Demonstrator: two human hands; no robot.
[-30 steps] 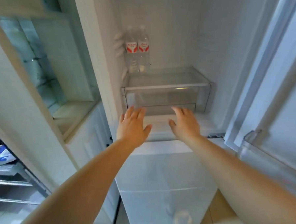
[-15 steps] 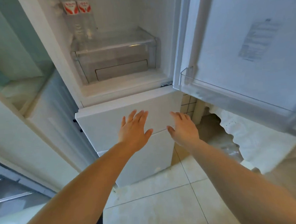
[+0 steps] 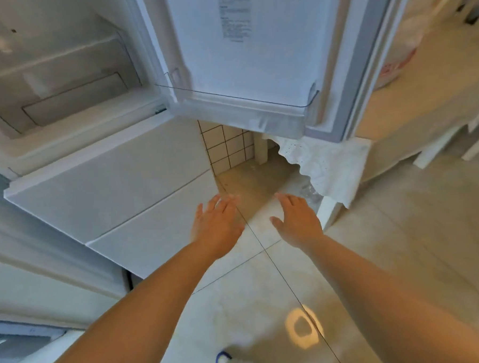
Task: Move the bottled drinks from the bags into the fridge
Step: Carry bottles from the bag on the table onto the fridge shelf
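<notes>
The white fridge (image 3: 100, 188) stands with its door (image 3: 243, 56) open, and beside it both the left hand (image 3: 215, 227) and right hand (image 3: 298, 222) are spread flat and empty over the tiled floor (image 3: 401, 228); no bottles show.

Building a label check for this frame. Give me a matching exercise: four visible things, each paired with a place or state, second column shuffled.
Things:
1. left hand
2. fridge door
3. plastic bag
4. lace cloth

Places or states:
A. on the table, upper right
B. swung open
C. hangs off the table edge
D. empty, fingers straight

Pairs: 1-D, 2-B, 3-A, 4-C
</notes>
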